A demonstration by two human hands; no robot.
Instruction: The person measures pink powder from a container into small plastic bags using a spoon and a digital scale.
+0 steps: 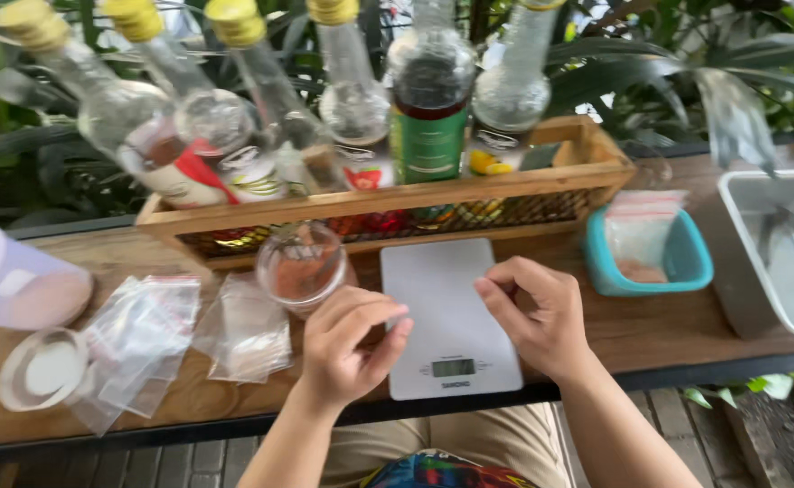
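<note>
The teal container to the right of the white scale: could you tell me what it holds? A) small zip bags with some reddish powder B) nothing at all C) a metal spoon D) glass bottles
A: the teal container beside the scale holds clear zip bags with reddish powder at the bottom.

Bright, even daylight, shadows soft. Motion blur smears the bottles (234, 108) from ten to one o'clock; glare whitens the metal tray (781, 253) at three o'clock.
</note>
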